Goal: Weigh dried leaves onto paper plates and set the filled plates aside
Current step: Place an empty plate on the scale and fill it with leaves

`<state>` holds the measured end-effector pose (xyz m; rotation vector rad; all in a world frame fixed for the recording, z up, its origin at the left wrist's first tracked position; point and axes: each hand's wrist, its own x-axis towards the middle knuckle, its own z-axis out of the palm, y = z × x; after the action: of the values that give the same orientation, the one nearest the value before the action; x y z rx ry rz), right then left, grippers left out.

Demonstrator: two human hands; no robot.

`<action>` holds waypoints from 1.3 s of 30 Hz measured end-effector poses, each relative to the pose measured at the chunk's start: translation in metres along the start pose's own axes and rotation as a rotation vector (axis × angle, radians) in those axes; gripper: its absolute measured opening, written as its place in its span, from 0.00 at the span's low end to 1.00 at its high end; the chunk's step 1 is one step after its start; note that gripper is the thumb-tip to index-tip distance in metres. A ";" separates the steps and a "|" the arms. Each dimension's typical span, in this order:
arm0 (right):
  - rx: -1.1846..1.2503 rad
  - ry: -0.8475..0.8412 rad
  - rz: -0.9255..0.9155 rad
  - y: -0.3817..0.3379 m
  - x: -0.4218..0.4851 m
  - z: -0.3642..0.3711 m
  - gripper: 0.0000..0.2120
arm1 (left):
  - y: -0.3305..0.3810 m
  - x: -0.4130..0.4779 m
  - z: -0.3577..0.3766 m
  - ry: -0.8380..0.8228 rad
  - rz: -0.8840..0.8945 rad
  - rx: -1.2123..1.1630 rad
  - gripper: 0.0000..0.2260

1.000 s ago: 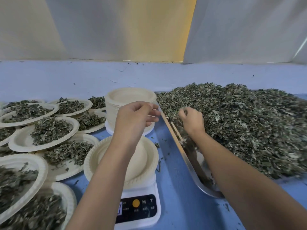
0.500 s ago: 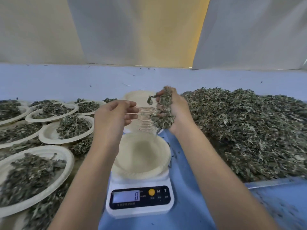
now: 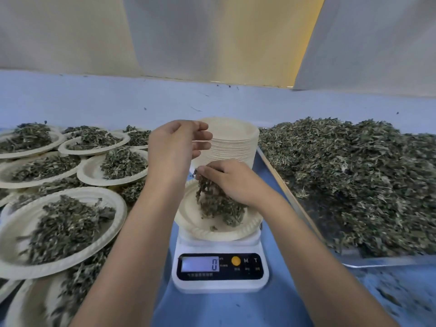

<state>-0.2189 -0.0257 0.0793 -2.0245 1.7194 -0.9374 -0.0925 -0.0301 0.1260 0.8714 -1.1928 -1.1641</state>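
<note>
I log, by size:
- Loose heap of dried green leaves (image 3: 349,175), right of the fingers of my right hand (image 3: 233,182).
- Filled cream paper plates (image 3: 61,223), left of the fingers of my left hand (image 3: 174,149).
- White digital scale (image 3: 219,267), reading 0, below both.
- Round cream paper plate (image 3: 203,228) on the scale, beneath the right fingers, which clutch a dark leaf clump (image 3: 217,204) reaching the plate.
- Left fingers: loosely curled, empty.

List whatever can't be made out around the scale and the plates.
All in the head view:
- White digital scale: the tiny labels under its buttons are too small to read.
- Round paper plate on the scale: its left rim is hidden behind the left forearm.
- Right hand: its fingertips are buried in the clump of dried green leaves.
- Filled paper plates on the left: blurred and cut off by the frame edge, so they can't be counted.
</note>
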 end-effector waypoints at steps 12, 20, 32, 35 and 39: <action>0.211 0.064 0.073 -0.009 -0.002 -0.007 0.16 | 0.000 0.000 -0.003 0.019 -0.004 0.005 0.11; 0.296 0.240 -0.021 -0.012 -0.004 -0.015 0.13 | -0.004 0.000 -0.002 0.007 -0.002 0.018 0.10; 0.431 0.494 -0.045 -0.013 0.002 -0.017 0.14 | -0.006 0.000 0.002 0.003 -0.014 0.039 0.10; 0.447 0.517 -0.043 -0.014 0.002 -0.018 0.13 | -0.007 0.001 0.002 0.004 -0.011 0.042 0.10; 0.425 0.502 -0.037 -0.013 0.000 -0.018 0.13 | -0.008 0.001 0.002 0.000 -0.014 0.036 0.10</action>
<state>-0.2213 -0.0202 0.1010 -1.6334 1.5207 -1.7689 -0.0958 -0.0323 0.1193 0.9084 -1.2130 -1.1573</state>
